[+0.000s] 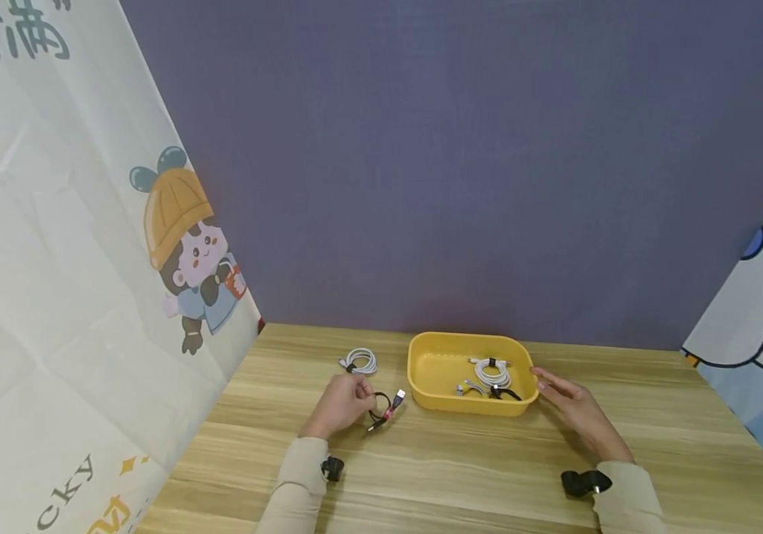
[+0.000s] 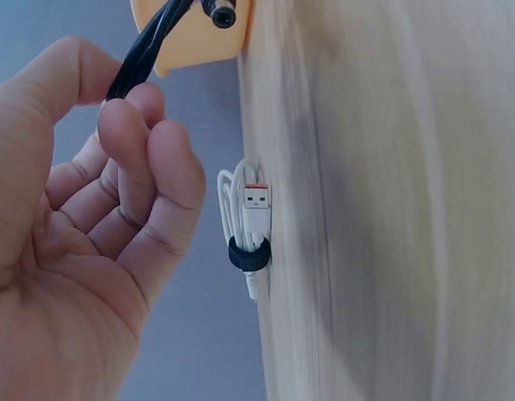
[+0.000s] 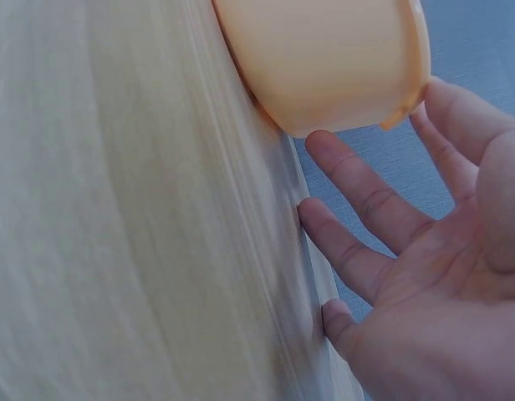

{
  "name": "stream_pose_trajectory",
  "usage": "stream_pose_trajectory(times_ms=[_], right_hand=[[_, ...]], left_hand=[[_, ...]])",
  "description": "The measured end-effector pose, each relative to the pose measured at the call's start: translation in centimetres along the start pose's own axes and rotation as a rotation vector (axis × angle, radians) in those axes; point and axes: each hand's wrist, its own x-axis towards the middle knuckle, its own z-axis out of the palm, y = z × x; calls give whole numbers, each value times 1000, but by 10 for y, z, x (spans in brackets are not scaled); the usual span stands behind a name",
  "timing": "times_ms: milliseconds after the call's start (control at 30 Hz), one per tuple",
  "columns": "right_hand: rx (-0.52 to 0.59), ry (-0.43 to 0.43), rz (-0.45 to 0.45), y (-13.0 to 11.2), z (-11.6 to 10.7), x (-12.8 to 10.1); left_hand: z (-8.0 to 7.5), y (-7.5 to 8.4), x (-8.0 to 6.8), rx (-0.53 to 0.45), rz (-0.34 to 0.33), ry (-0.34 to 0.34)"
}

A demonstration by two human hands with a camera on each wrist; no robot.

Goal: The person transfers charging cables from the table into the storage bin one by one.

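Observation:
My left hand (image 1: 341, 404) pinches a coiled black cable (image 1: 388, 411) between thumb and fingers, held above the table. The cable has a USB plug, a red band, and a round barrel plug that shows in the left wrist view. Behind that hand lies a coiled white USB cable (image 2: 245, 217) with a black strap. My right hand (image 1: 575, 408) is at the right end of the yellow tray (image 1: 444, 403), fingers extended, fingertips right at its rim and side. Inside the tray are a coiled white cable (image 1: 491, 374), a short grey-white cable (image 1: 471, 388) and a small black cable (image 1: 506, 393).
The wooden table (image 1: 454, 475) runs back to a dark blue-grey panel (image 1: 461, 163). A white printed sheet (image 1: 54, 259) hangs on the left, and another printed sheet (image 1: 755, 319) stands on the right. Each wrist wears a black camera.

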Motion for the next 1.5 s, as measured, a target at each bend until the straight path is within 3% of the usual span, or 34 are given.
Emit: stream_pose_trajectory(times_ms=[367, 867, 1133, 1500], right_hand=[[-56, 12, -21, 0, 3, -6], [14, 11, -11, -2, 8, -14], [-36, 17, -21, -2, 11, -16], [2, 33, -26, -2, 15, -20]], left_hand=[[-2, 4, -2, 12, 6, 46], [-5, 6, -7, -28, 4, 53], [-7, 6, -8, -80, -7, 58], [-6, 6, -10, -148, 1, 79]])
